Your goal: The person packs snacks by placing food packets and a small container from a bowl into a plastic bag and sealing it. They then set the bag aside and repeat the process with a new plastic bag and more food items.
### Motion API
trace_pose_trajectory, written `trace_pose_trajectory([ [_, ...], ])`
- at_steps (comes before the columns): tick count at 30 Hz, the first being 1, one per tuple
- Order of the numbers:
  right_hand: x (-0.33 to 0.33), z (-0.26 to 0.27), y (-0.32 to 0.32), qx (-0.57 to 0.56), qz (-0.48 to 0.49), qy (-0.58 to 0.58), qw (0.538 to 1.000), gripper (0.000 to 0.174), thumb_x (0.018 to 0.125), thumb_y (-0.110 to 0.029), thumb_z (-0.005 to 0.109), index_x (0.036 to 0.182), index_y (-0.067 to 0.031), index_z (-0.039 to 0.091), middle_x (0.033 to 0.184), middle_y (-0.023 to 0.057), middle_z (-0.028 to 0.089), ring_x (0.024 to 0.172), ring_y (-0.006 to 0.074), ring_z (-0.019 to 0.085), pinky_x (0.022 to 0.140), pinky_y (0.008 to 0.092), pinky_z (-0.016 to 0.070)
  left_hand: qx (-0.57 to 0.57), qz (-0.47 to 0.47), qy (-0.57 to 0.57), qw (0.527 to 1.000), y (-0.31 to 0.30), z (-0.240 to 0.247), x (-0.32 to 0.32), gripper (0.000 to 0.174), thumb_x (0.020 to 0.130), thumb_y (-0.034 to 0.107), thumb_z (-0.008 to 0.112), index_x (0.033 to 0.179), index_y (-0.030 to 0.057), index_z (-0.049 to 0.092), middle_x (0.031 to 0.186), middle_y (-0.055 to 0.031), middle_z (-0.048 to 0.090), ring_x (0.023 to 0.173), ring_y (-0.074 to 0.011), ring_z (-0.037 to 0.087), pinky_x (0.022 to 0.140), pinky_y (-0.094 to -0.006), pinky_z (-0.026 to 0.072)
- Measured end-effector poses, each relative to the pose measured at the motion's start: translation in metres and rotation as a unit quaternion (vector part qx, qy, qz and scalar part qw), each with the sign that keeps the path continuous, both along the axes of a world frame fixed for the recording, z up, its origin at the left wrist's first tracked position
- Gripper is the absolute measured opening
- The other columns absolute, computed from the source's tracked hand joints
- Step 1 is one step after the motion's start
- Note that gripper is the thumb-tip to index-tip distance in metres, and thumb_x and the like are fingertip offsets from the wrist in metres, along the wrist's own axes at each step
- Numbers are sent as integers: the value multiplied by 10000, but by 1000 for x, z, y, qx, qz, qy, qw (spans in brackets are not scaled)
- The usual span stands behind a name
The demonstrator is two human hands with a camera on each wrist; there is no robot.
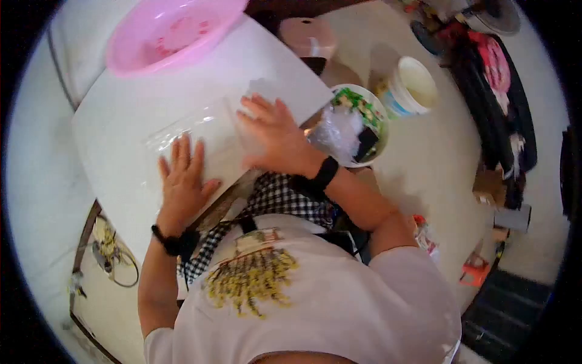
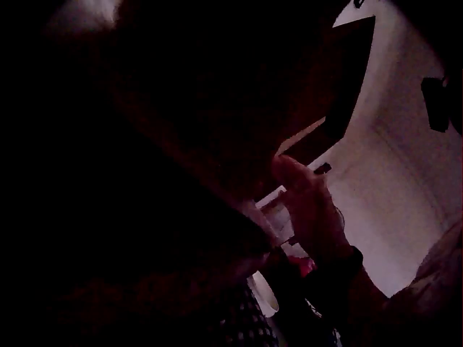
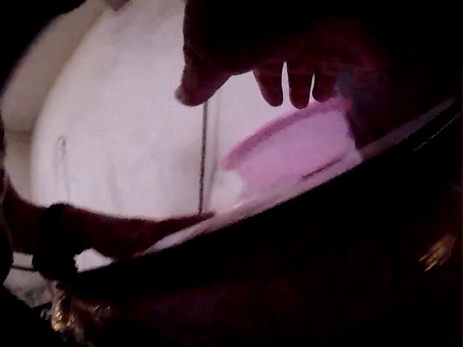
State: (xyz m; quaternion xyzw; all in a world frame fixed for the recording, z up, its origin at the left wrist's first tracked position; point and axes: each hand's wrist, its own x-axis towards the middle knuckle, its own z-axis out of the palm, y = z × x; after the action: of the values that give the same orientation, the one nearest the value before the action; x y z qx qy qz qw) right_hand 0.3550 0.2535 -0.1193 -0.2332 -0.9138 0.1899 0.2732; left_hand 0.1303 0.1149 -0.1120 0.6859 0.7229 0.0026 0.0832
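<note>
A clear plastic bag [image 1: 209, 130] lies flat on the white tabletop [image 1: 115, 145] in the head view. My left hand [image 1: 183, 182] rests on its near left part with the fingers straight and spread. By the bag's right side is my right hand [image 1: 273, 134], slightly blurred, its fingers extended and apart, holding nothing. The right wrist view has this hand [image 3: 268, 65] above the table, with the left hand [image 3: 123, 233] lower at the left. Most of the left wrist view is dark; the right hand [image 2: 311, 206] shows there with its thumb up.
A pink basin [image 1: 130, 51] stands at the table's far side. Right of the table sits a white bin [image 1: 383, 142] with green scraps and plastic in it, beside a white bucket [image 1: 418, 85]. A pink lidded container [image 1: 306, 36] is behind the table's far right edge.
</note>
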Motion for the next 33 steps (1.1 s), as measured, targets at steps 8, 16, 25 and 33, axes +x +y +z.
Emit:
trace_pose_trajectory([
  [8, 196, -86, 96, -172, -428, 65, 885, 257, 815, -259, 652, 916, -23, 664, 848, 158, 670, 759, 307, 650, 691, 403, 516, 5, -4, 12, 1000, -2, -1, 0, 837, 742, 318, 682, 1440, 79, 287, 1534, -172, 147, 1416, -352, 128, 1088, -581, 112],
  [16, 198, -156, 88, -255, -419, -211, 846, 389, 736, -395, 707, 893, -41, 665, 865, 173, 672, 817, 342, 645, 728, 415, 506, 1, 0, 13, 1000, -1, -2, 1, 851, 737, 306, 671, 1450, 72, 269, 1537, -170, 140, 1422, -346, 111, 1098, -561, 94],
  [25, 211, -180, 102, -334, -358, -79, 869, 259, 759, -292, 680, 791, -40, 626, 759, 163, 654, 756, 325, 639, 691, 408, 502, 1, 4, 20, 1000, -2, -2, 1, 853, 756, 305, 646, 1472, 107, 227, 1548, -142, 116, 1431, -326, 87, 1101, -576, 94],
  [33, 193, -144, 111, -244, -337, -15, 909, 149, 802, -165, 593, 786, -16, 587, 739, 195, 630, 726, 346, 630, 665, 424, 490, 29, -4, 11, 1000, -2, 0, 3, 800, 777, 317, 641, 1448, 81, 275, 1533, -163, 158, 1415, -354, 130, 1088, -582, 125],
])
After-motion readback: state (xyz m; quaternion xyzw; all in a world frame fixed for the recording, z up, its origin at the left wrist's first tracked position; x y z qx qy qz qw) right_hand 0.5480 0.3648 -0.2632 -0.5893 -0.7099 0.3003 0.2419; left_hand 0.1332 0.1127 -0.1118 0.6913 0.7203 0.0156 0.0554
